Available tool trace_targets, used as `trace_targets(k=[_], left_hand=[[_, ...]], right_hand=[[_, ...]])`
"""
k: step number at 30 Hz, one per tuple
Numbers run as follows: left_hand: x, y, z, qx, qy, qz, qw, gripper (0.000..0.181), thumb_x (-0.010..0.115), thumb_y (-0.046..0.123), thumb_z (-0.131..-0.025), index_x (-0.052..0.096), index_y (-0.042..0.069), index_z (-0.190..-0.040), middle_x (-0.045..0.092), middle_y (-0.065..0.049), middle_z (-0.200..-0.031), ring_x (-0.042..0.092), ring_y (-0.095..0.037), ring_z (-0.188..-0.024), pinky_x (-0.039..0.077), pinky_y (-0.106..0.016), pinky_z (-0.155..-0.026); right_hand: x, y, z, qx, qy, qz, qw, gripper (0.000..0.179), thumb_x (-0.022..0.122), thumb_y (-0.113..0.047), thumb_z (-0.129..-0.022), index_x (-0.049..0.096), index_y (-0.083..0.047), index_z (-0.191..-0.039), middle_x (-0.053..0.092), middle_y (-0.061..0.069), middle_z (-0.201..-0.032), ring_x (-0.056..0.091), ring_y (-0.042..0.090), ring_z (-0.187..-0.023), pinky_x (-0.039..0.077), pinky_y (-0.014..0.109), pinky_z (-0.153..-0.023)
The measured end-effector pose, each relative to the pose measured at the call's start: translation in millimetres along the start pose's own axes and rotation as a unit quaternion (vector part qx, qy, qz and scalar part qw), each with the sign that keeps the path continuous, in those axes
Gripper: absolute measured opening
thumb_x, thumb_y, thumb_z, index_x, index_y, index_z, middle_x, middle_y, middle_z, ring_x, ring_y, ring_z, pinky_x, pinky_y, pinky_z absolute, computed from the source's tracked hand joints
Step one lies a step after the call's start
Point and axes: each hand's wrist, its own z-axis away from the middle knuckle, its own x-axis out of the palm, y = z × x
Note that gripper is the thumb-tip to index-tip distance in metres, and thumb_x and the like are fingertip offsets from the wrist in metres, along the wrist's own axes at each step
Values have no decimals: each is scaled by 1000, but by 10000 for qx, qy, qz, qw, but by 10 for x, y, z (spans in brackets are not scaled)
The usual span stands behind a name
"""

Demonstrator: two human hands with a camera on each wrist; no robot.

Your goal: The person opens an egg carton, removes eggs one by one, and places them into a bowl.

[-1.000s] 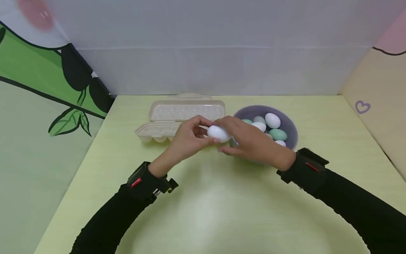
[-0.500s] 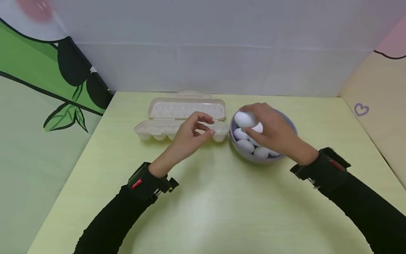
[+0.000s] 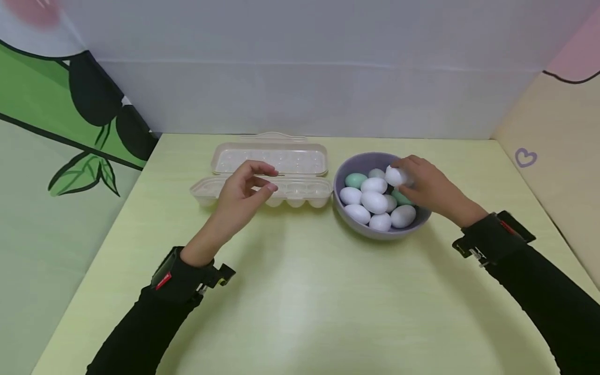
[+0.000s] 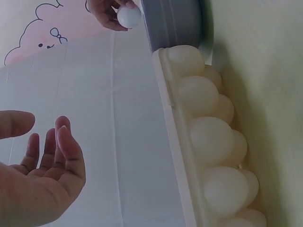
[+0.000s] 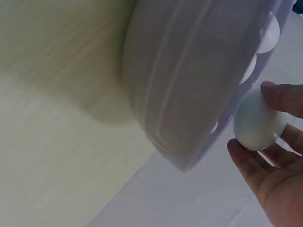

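My right hand (image 3: 433,187) pinches a white egg (image 3: 396,176) between thumb and fingers at the far right part of the purple-grey bowl (image 3: 375,234). In the right wrist view the held egg (image 5: 258,120) is beside the bowl's rim, with the thumb on one side and fingers on the other. Several white, grey and green eggs (image 3: 374,202) fill the bowl. Holding nothing, my left hand (image 3: 241,195) hovers in front of the clear egg carton (image 3: 300,200), its fingers loosely bent and thumb apart from them. It hides part of the carton's left half.
The carton's lid (image 3: 269,159) lies folded back behind its tray, which stands close to the bowl's left side. A pale yellow table (image 3: 304,302) bears both. A grey-white backdrop (image 3: 300,99) rises at the table's far edge, with patterned panels left and right.
The two hands, together at a white egg earlier, have separated. My right hand has carried that egg rightward over the bowl. My left hand has let go and drawn left.
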Motion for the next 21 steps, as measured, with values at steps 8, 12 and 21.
trace_targets(k=[8, 12, 21], left_hand=[[-92, -64, 83, -25, 194, 79, 9998, 23, 51, -2, -86, 49, 2, -109, 53, -9, -107, 55, -22, -88, 46, -23, -69], [-128, -75, 112, -70, 210, 86, 9997, 22, 51, 1, -88, 49, 3, -110, 51, -9, -108, 55, -22, -89, 46, -23, -70], [-148, -113, 164, -283, 194, 20, 9994, 21, 50, 3, -89, 49, 4, -109, 52, -10, -109, 55, -22, -90, 47, -24, -73]], right_hand=[[148, 100, 101, 103, -155, 247, 9995, 41, 64, -4, -77, 48, -3, -115, 50, 19, -113, 47, 36, -101, 39, 50, -85], [200, 133, 103, 150, -171, 318, 9992, 43, 64, -5, -78, 47, -3, -116, 49, 18, -114, 47, 35, -101, 40, 49, -85], [236, 135, 84, 265, -161, 370, 9988, 44, 66, -13, -78, 46, -5, -118, 48, 17, -116, 47, 32, -101, 42, 48, -82]])
